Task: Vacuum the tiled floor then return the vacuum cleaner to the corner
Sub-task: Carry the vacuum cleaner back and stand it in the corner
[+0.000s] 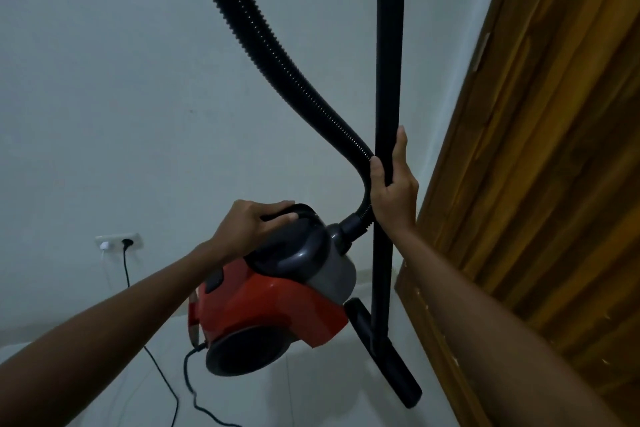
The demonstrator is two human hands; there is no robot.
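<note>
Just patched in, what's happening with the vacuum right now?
A person's left hand grips the carry handle of the red canister vacuum, while the right hand holds the upright black wand. The floor nozzle sits by the wooden door. The power cord is plugged into the wall socket.

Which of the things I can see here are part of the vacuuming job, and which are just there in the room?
Part of the job:
- red vacuum cleaner, gripped by its handle in the left hand
- black wand, held by the right hand
- ribbed hose
- floor nozzle
- power cord, plugged into the wall socket
- tiled floor

Just there:
- wooden door
- white wall
</note>
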